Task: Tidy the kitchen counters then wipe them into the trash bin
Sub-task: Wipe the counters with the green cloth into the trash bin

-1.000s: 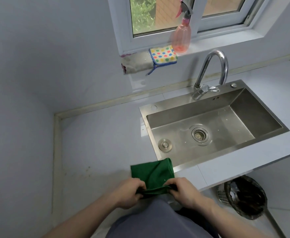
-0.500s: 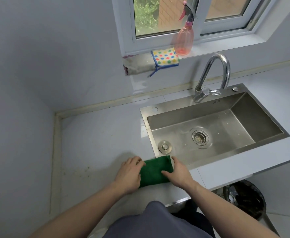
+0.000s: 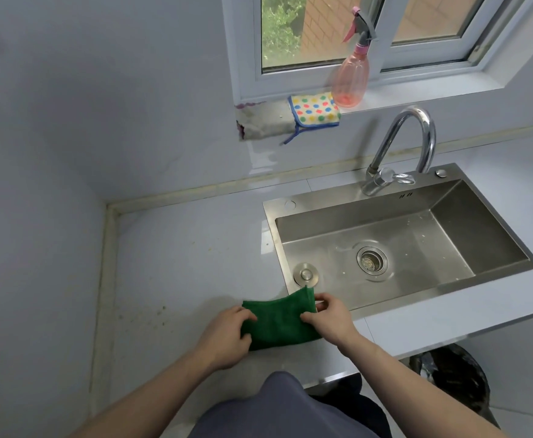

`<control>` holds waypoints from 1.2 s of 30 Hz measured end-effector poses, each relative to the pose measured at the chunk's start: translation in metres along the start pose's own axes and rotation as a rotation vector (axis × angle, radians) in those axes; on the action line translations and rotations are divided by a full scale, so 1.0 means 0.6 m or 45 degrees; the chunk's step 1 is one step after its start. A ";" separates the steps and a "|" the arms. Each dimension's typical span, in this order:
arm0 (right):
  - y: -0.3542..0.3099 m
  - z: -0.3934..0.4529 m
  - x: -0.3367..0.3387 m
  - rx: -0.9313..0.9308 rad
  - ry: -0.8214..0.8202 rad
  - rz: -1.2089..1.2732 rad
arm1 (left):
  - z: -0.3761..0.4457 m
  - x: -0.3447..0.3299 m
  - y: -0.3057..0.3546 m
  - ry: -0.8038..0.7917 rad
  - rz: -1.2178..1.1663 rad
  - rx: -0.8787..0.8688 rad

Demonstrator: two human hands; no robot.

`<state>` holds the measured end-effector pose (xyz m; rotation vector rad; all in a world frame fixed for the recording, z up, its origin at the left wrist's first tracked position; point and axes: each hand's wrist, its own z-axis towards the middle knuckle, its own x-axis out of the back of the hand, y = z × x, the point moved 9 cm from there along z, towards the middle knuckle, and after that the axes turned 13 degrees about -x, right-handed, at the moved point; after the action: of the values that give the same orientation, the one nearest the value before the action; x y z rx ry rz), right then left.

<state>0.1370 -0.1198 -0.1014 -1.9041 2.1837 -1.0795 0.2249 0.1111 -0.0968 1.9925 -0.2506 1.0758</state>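
Note:
A folded green cloth [image 3: 279,320] lies on the white counter [image 3: 189,263] just left of the sink's near corner. My left hand [image 3: 227,336] grips the cloth's left edge. My right hand [image 3: 328,317] pinches its right edge, thumb and fingers around the upper right corner. A black-lined trash bin [image 3: 448,377] stands on the floor below the counter's front edge, at the lower right. Small brownish specks [image 3: 151,314] dot the counter left of the cloth.
A steel sink [image 3: 290,222] with a tap [image 3: 401,147], a drain and a loose plug [image 3: 306,274] fills the right of the counter. On the window sill sit a pink spray bottle [image 3: 352,77] and a dotted cloth [image 3: 314,110]. Walls close the left and back.
The cloth went from held up at the counter's front edge to lying on the counter. Both hands have since shifted from flat beside it to gripping its two edges.

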 end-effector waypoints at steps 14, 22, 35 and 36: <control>-0.047 -0.058 -0.145 0.240 -0.377 -0.027 | -0.057 0.018 -0.067 0.228 -0.326 0.569; -0.004 -0.051 -0.100 0.201 -0.328 -0.048 | -0.016 -0.040 -0.021 0.185 -0.604 0.586; 0.008 -0.053 -0.098 0.034 -0.411 0.428 | -0.016 -0.036 0.012 0.260 -0.417 0.447; 0.007 -0.051 -0.090 0.056 -0.378 0.428 | -0.022 -0.032 0.004 0.319 -0.416 0.476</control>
<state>0.1324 -0.0575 -0.1017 -1.4907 2.1791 -0.7293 0.2040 0.1157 -0.1061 2.0959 0.4243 1.2030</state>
